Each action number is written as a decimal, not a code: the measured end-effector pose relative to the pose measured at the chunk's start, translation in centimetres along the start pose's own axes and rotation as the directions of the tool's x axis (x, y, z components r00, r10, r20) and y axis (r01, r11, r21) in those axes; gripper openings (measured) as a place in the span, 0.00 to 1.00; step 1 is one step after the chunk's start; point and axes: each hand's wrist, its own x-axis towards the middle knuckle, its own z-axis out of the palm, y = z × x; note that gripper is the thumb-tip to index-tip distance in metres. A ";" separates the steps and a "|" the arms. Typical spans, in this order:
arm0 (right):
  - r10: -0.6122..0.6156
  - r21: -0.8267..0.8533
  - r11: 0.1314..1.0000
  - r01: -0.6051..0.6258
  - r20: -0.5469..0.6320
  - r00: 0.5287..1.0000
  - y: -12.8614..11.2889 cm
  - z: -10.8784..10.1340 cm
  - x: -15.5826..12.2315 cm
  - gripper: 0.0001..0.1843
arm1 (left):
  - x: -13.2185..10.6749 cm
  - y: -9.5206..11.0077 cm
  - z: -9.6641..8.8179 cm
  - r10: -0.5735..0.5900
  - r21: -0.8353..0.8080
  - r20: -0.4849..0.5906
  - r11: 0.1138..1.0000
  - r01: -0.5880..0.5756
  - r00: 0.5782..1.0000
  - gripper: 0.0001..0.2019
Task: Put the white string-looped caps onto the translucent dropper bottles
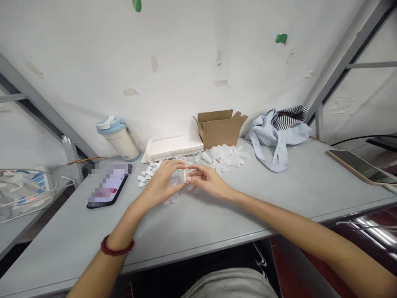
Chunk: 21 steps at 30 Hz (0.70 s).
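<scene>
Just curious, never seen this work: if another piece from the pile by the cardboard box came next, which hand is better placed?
Probably the right hand: the pile lies just beyond it, in front of the cardboard box, while the left hand is farther off. Both hands are at a small piece now.

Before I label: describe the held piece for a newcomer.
On the grey table, find the brown box. In front of it, the left hand and right hand meet at one small whitish piece. Unlike the pieces piled by the box, it's held.
</scene>
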 end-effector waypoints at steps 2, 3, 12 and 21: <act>0.030 -0.004 1.000 -0.030 0.029 0.999 0.1 0.1 -0.1 0.23 | -0.3 -1.2 -2.1 -0.157 -0.045 0.144 0.985 0.165 0.977 0.20; 0.041 -0.009 0.999 -0.041 0.038 0.998 0.2 0.1 0.0 0.23 | -0.5 -1.9 -3.1 -0.239 -0.035 0.239 0.966 0.255 0.941 0.20; 0.045 -0.058 0.997 -0.044 0.027 0.999 0.7 -0.2 0.2 0.20 | -1.2 -3.4 -6.0 -0.369 0.070 0.559 0.913 0.401 0.743 0.18; 0.049 -0.191 0.981 -0.038 0.057 0.997 1.0 -0.2 0.1 0.17 | -1.4 -3.1 -5.0 -0.377 0.058 0.601 0.900 0.432 0.705 0.15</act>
